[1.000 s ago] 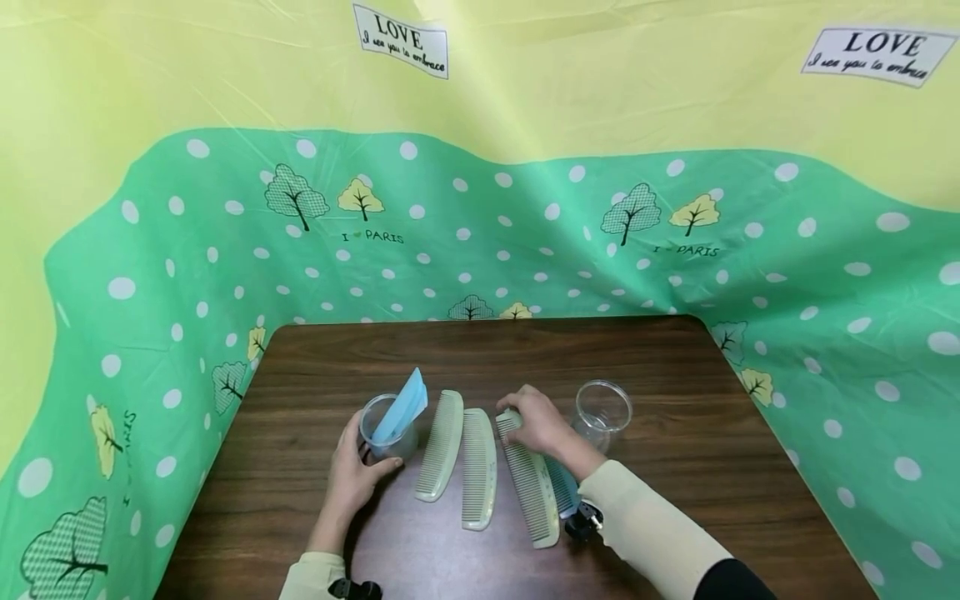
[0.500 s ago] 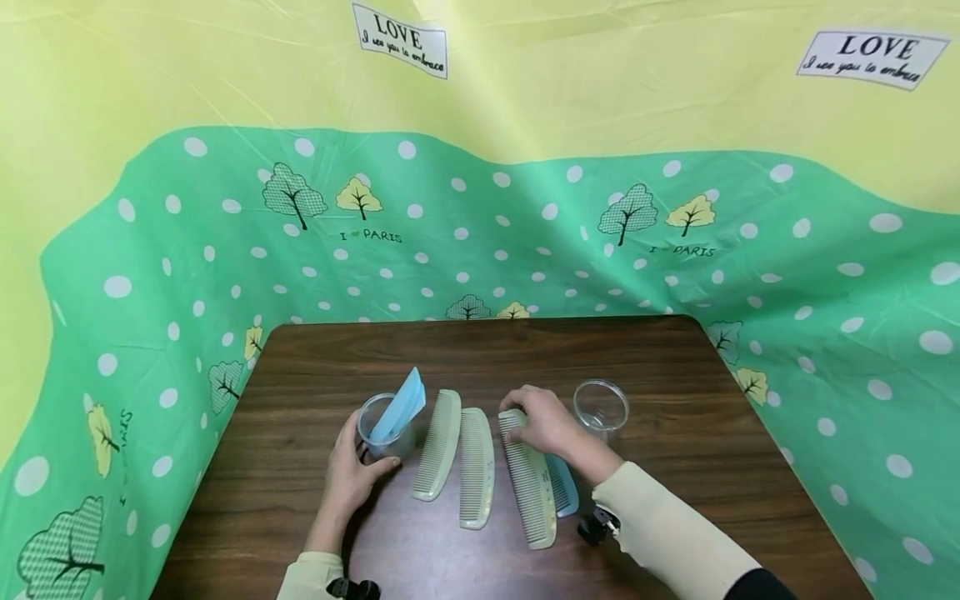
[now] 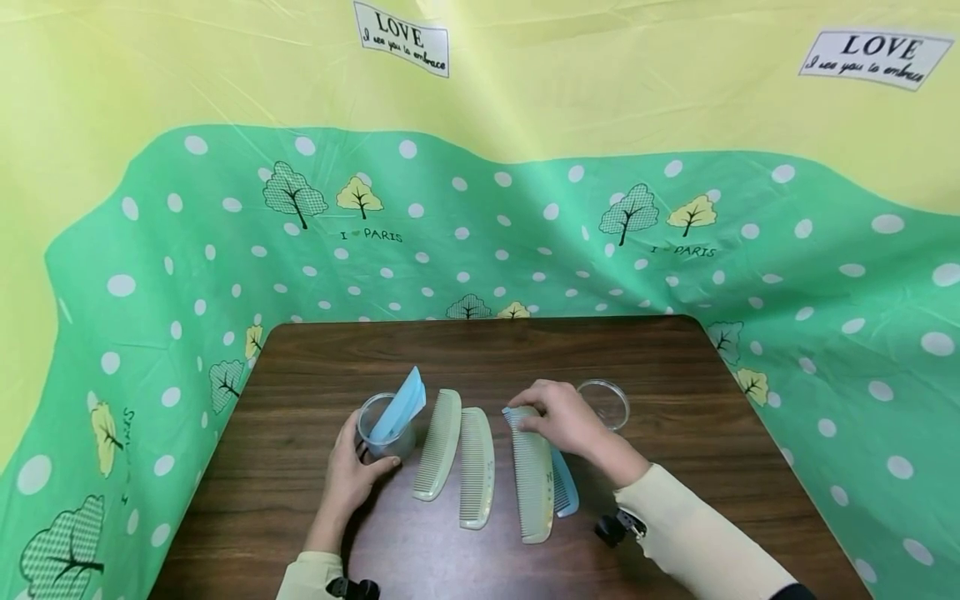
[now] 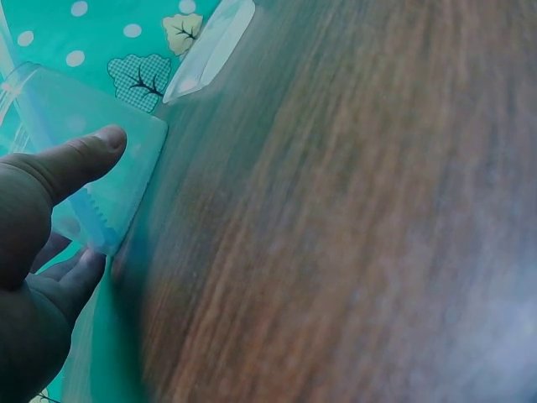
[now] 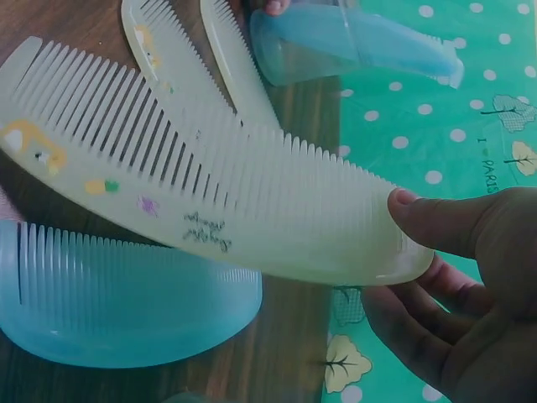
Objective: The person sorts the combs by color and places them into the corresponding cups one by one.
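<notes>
Near the table's (image 3: 675, 500) front edge, the right hand (image 3: 566, 421) pinches the far end of a light, stiff, slippery pale-green comb (image 3: 531, 475), while the left hand (image 3: 351, 477) grips a clear cup (image 3: 384, 433).

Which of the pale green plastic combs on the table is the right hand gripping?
The rightmost pale green comb, partly overlapping the flat blue comb; the right hand pinches its far end. The two other pale green combs lie untouched between the hands.
</notes>
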Demonstrator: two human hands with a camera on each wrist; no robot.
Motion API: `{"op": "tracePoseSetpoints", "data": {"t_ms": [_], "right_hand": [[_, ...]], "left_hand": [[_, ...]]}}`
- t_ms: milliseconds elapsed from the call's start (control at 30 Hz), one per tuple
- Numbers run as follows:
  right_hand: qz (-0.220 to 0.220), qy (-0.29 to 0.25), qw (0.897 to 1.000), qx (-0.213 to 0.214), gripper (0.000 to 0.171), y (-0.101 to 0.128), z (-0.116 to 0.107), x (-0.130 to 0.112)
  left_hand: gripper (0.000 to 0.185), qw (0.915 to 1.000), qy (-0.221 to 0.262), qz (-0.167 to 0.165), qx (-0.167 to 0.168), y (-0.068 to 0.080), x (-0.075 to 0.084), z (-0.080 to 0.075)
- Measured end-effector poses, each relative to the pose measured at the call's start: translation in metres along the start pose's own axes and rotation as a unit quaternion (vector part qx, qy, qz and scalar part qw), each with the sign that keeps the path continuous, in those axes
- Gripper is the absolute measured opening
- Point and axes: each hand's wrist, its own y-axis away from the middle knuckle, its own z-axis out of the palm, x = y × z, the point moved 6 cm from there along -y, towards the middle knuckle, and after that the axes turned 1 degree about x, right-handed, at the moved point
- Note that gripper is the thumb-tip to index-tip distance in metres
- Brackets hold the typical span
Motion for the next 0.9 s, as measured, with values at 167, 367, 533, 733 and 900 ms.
{"op": "tracePoseSetpoints", "data": {"t_ms": [167,367,533,733,900], "right_hand": [[0.004,-0.014,1.0,0.007,0.024,0.007,-0.008,0.006],[0.011,-0.031,0.999,0.009,0.025,0.014,-0.017,0.01],[0.024,-0.068,0.997,0.015,0.027,0.021,-0.023,0.012],[0.024,-0.062,0.996,0.059,0.026,0.027,-0.034,0.014],[0.04,-0.091,0.992,0.083,0.026,0.033,-0.039,0.018]], "left_hand": [[0.103,1.0,-0.005,0.0,0.003,-0.001,0.0,0.0],[0.103,1.0,-0.008,-0.002,0.003,0.0,0.0,0.0],[0.101,1.0,-0.009,0.0,0.002,0.001,0.001,0.0],[0.101,0.9999,-0.012,-0.004,0.0,0.001,0.0,0.0],[0.103,0.9999,-0.015,-0.007,-0.002,-0.001,0.0,0.0]]}}
